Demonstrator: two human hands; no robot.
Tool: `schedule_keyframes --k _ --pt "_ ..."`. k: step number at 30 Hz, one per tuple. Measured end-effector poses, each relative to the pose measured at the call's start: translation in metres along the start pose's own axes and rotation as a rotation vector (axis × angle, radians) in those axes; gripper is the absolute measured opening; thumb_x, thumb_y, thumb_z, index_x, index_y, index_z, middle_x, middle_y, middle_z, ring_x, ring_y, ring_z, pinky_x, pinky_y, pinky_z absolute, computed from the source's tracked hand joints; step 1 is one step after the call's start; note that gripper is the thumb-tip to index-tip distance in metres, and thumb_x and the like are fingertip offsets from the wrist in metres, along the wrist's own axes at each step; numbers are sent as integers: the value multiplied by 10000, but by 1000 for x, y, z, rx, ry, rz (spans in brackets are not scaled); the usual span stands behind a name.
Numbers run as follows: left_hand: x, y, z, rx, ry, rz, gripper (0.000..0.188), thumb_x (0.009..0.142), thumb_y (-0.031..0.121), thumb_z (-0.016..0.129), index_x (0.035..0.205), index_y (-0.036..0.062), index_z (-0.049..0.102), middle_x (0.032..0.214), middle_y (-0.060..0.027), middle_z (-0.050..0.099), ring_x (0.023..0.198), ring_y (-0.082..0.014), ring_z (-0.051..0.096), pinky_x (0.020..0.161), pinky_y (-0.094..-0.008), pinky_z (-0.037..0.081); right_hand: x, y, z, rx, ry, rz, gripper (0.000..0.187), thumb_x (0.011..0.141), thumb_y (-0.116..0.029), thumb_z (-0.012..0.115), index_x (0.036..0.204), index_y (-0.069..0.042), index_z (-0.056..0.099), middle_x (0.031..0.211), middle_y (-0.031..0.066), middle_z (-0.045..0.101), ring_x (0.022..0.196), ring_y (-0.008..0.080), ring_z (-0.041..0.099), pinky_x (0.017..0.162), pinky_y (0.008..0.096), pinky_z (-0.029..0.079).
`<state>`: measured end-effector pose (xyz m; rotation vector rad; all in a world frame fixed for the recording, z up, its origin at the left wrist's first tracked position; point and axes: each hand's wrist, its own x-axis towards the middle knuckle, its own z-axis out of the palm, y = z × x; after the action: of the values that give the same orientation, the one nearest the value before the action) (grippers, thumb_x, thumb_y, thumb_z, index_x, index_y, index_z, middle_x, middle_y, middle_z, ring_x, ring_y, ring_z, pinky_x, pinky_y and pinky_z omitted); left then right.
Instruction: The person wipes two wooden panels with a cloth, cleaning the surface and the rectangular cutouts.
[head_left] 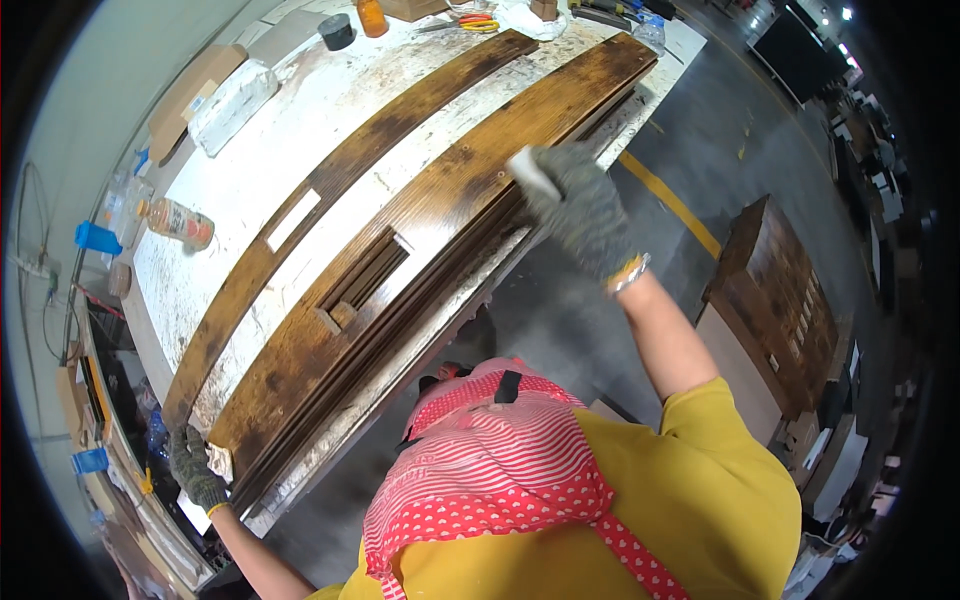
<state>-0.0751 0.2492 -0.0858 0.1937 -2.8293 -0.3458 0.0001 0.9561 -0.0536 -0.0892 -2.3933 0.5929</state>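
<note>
A knitted grey-green work glove covers each of my hands. Raised over the near edge of the wide wooden board [455, 165], my right hand [580, 205] is closed around a white pad [533, 174]; motion blurs it slightly. The board is long, brown and glossy, with a rectangular cutout, and lies on a stack of similar boards. Beyond it is a narrow curved board [345, 170] with a smaller cutout. At that board's left end is my left hand [196, 470], its fingertips against the wood and their grip unclear. Beside it sits a crumpled whitish rag [220, 461].
The white worktable [330, 120] carries a bottle [180, 223] lying on its side, a white wrapped block [233, 107], a dark round container [337, 32], an orange jar [372, 17] and orange-handled scissors [475, 22]. A brown wooden piece [775, 290] stands at the right.
</note>
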Motion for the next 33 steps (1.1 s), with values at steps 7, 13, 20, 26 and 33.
schedule_keyframes --k 7,13,20,26,33 --pt "-5 12 2 -8 94 -88 362 979 296 634 1173 -5 691 1195 -176 692 1105 -326 633 994 -400 466 -43 -67 41 109 -94 -234 402 833 -171 755 1198 -28 663 1126 177 671 1081 354 645 967 442 521" --pt "-5 16 2 92 126 -49 415 977 353 615 1183 2 692 1235 -198 672 1160 -364 605 1025 -431 443 -7 -14 11 139 51 -66 325 850 -164 747 1130 -15 680 1085 164 683 1020 305 648 893 416 536" --pt "-10 34 -3 69 99 -42 390 989 341 600 1176 11 690 1220 -203 675 1137 -368 615 1008 -429 451 -38 -63 37 63 77 -292 424 834 -189 766 1201 -20 639 1131 182 667 1045 369 634 976 473 506" --pt "-14 37 -5 24 112 -8 392 976 329 628 1188 5 689 1243 -192 673 1183 -349 597 1033 -412 435 -53 -93 36 1171 -437 431 396 917 -231 701 1231 -4 624 1051 115 667 893 195 656 742 295 566" --pt "-19 50 -11 -74 88 55 383 979 307 629 1196 -3 688 1207 -204 681 1131 -348 625 1011 -418 454 -34 -54 24 951 -126 569 328 924 -151 702 1209 3 649 1055 80 677 866 170 657 760 293 568"
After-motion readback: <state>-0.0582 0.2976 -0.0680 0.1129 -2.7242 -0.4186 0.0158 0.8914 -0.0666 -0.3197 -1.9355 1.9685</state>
